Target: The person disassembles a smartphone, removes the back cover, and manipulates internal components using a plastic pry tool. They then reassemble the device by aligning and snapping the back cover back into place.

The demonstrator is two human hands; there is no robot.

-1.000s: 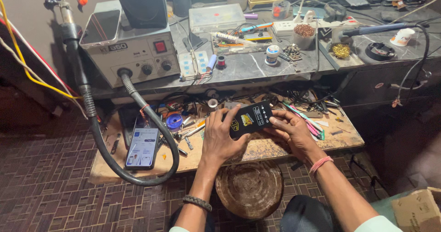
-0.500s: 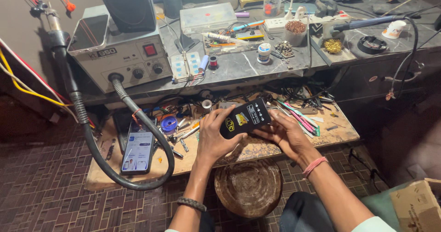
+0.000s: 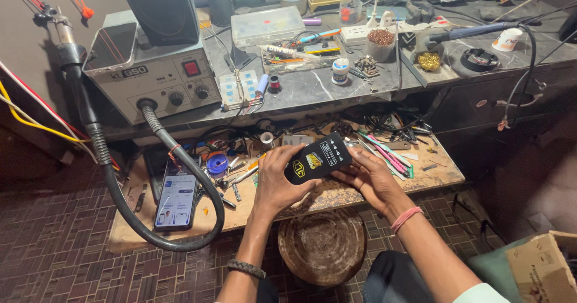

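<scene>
Both hands cradled a flat black rectangular device [image 3: 318,157].
The left hand [image 3: 277,180] and right hand [image 3: 371,180] gripped its opposite ends above the cluttered wooden board [image 3: 442,169].

Black device [image 3: 317,158] glossy smooth plastic. Lower worktop [image 3: 336,193] rough, stained wood. Upper shelf [image 3: 312,87] polished marble-like stone. Hose [image 3: 180,159] matt ribbed rubber. Round stool [image 3: 321,246] worn, rusty-looking metal. Box [image 3: 541,267] cardboard.

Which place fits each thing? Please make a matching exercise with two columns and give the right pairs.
1. black device
2. smartphone
3. small white jar
4. cardboard box

A. on the grey upper shelf
B. bottom right corner, on the floor
C. held between left hand and right hand
D. lying on the wooden board, screen lit

Pairs: 1-C, 2-D, 3-A, 4-B
</scene>
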